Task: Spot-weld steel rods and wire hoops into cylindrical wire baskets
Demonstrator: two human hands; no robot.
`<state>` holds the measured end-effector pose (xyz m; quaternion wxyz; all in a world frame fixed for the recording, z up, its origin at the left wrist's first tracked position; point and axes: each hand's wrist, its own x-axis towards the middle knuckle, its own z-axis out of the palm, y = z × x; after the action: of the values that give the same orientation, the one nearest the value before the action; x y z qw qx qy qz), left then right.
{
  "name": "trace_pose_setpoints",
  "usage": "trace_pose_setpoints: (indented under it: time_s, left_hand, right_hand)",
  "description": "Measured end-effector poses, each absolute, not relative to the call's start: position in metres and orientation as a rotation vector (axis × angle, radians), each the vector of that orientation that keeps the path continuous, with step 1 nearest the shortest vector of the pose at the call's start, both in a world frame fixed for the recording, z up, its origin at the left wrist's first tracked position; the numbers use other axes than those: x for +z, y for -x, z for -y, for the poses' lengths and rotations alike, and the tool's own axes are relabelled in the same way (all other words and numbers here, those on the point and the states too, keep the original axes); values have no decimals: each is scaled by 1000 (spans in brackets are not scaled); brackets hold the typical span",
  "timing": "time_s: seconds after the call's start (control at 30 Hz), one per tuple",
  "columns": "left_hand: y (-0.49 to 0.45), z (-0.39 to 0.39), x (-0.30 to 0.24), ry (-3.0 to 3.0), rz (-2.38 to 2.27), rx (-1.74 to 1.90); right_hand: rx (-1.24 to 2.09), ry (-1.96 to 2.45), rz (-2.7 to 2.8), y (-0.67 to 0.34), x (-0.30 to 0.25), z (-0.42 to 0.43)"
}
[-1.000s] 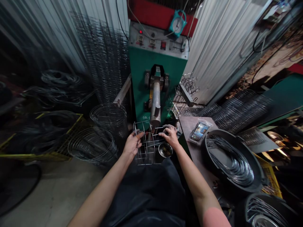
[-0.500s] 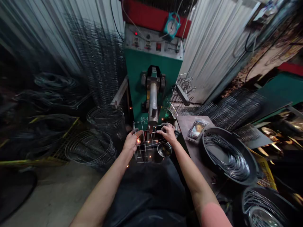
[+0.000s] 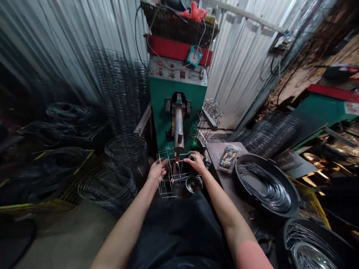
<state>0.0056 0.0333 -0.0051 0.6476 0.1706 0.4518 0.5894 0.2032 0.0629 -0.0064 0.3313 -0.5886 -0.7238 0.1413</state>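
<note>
My left hand pinches the left side of a wire rack, a small frame of thin metal rods. Opposite it, my right hand has thumb and fingers closed on a thin wire that runs left to the electrode tip; whether this wire is joined to the rack cannot be made out. Between my hands, the upper arm of a green spot welder comes down on the wire, with a bright glow and a few sparks at the contact. Just below my right hand sits a round metal bowl, its contents dark.
On the right, a table bears a clear plastic packet and a black basin of bent wires. Another basin stands lower right. Wire rings and tall stacked wire frames are at the left.
The view has tilted up and shifted slightly, showing more above the machine. Scattered sparks have thinned to a glow at the electrode. Both hands keep their hold on the wirework.
</note>
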Motion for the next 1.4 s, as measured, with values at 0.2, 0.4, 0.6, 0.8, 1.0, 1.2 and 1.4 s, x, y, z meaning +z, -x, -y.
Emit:
trace_pose_setpoints:
  time_s: [0.2,0.4,0.6,0.8,1.0,1.2,1.4]
  left_hand:
    - [-5,-33,-6,-406,-999,1333]
    - [6,-9,-10,-429,-950,1264]
    - [50,49,-31,-357,-912,1176]
    - [89,80,-46,-340,-853,1182]
    - [100,77,7,-678,-1279,1430]
    - [50,99,88,-1488,-1072,1416]
    - [34,73,119,-1416,-920,1285]
  right_hand:
    - [361,1486,1905,-204,-9,-63]
    - [350,1392,1969,-209,-5,-35]
    - [562,1273,1843,-254,6,19]
    - [908,1112,1783,-271,43,60]
    - [654,1096,1820,-213,91,72]
    - [532,1148,1969,-161,111,70]
    - [598,1087,1962,-182,132,62]
